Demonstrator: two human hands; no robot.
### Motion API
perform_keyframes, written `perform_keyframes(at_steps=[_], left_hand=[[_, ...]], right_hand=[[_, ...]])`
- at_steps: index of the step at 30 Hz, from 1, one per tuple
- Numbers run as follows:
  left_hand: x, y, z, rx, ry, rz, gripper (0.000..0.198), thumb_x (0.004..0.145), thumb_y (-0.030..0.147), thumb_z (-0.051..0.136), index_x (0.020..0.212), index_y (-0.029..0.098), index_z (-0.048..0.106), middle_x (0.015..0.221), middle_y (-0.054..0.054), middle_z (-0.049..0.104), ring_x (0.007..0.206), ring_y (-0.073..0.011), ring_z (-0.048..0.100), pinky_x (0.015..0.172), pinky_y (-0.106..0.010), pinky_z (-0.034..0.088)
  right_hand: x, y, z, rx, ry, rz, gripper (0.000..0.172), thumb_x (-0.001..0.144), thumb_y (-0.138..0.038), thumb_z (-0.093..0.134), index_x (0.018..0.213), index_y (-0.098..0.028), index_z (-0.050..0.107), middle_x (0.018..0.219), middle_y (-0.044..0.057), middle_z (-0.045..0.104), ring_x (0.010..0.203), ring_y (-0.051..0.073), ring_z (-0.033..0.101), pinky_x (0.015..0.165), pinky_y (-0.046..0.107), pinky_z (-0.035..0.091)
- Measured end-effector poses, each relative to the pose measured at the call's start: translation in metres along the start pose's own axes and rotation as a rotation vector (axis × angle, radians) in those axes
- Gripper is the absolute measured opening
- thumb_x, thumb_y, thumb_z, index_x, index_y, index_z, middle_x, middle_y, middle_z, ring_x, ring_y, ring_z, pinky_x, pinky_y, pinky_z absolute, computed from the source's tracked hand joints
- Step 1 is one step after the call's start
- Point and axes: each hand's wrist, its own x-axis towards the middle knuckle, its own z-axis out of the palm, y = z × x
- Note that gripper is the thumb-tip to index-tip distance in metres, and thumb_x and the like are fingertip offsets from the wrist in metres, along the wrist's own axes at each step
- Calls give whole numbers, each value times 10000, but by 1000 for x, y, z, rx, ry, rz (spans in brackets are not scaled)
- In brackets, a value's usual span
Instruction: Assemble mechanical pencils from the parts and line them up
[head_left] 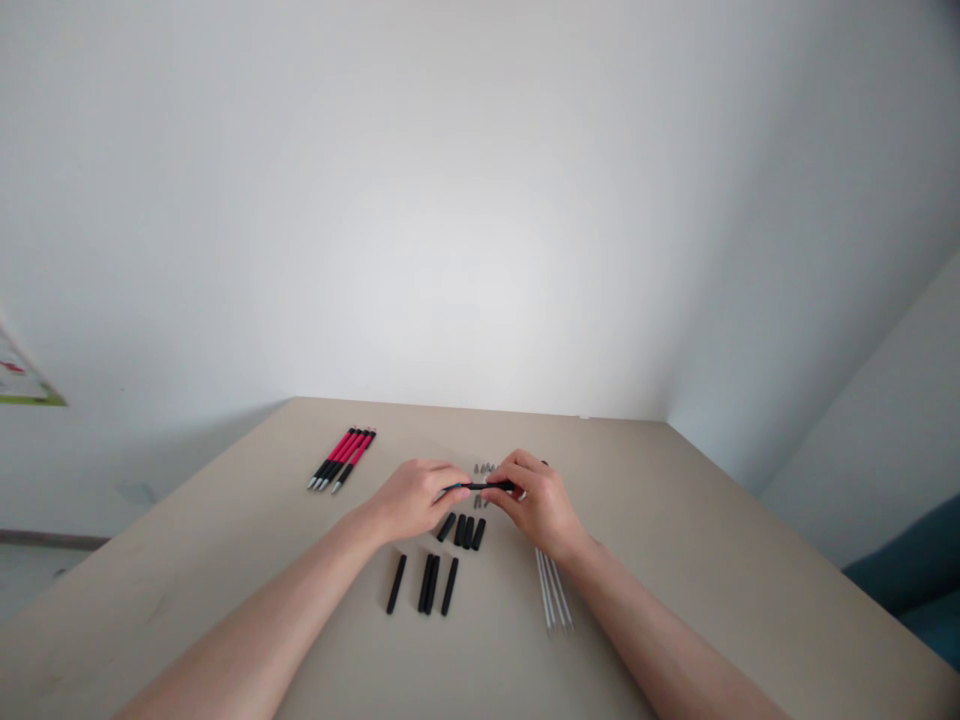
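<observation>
Ur left hand [422,496] & right hand [536,500] r both pinching a thin blk pc [478,486] btwn them over the counter [675,560]. From it, blk tubes [433,585] r ~7 o'clock, pink pens [351,448] ~9, wht rods [555,590] ~5.

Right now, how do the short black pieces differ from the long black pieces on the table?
Size: the short black pieces look stubbier and thicker; the long black pieces are slimmer.
Place: short pieces lie farther from the camera, long pieces nearer.
Spacing: short pieces bunch more tightly; long pieces spread wider, the leftmost well apart.
Shared: black, four each, lying on the table.
</observation>
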Motion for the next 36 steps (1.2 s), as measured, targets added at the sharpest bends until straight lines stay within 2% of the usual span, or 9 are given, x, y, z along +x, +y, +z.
perform_keyframes(at_steps=[6,8,11,13,17,25,28,32,36], left_hand=[[2,5,1,-18,-30,-6,181,911,238,458,951,211,633,861,-10,670,765,-140,605,682,-226,435],[2,6,1,-10,-31,-22,178,907,228,459,943,211,633,862,-10,670,766,-142,606,676,-227,435],[2,5,-1,-9,-28,-43,178,899,224,458,947,201,628,885,-26,670,793,-155,609,705,-237,440],[2,3,-2,-18,-38,-52,191,896,208,443,948,190,626,876,-35,667,797,-159,608,717,-241,441],[2,1,-2,-31,-40,-64,198,891,190,438,914,186,635,830,-31,661,757,-149,602,702,-236,436],[2,1,1,-20,12,10,204,897,227,450,913,200,651,808,-31,662,725,-149,603,662,-239,437],[2,0,-1,-13,-1,-5,210,906,244,442,936,205,646,840,-32,668,755,-153,606,679,-242,434],[3,1,-3,55,-59,-71,246,910,249,436,774,185,631,720,-21,634,683,-150,580,622,-234,395],[3,2,0,50,-47,-30,294,912,243,442,659,171,573,640,-5,576,617,-130,534,590,-225,353]], right_hand=[[0,-3,3,1,-32,3,135,823,-313,625,810,-188,674,763,30,562,621,122,524,562,237,435],[0,-5,3,14,-45,1,105,827,-262,612,879,-196,674,785,33,567,629,125,533,571,240,447],[-1,-8,0,33,-38,-12,195,819,-156,564,994,-199,639,836,41,584,651,127,548,602,247,465],[-1,-8,-1,34,-28,-16,192,821,-130,536,973,-196,633,831,42,593,663,130,552,617,253,465],[-2,-3,0,7,-39,-10,134,845,-172,539,910,-191,655,796,43,607,637,126,543,593,247,445],[-2,-1,1,-43,-67,-15,144,867,-217,553,913,-196,687,750,41,636,719,152,571,655,256,435],[-2,-1,1,-60,-58,-11,152,873,-232,547,932,-206,685,762,43,645,723,158,573,660,263,437],[-2,0,1,-83,-38,-20,138,857,-254,573,936,-216,680,812,50,658,752,171,575,670,275,442],[-2,1,1,-74,-31,-26,131,860,-250,574,905,-216,693,769,43,663,747,169,578,667,269,437]])
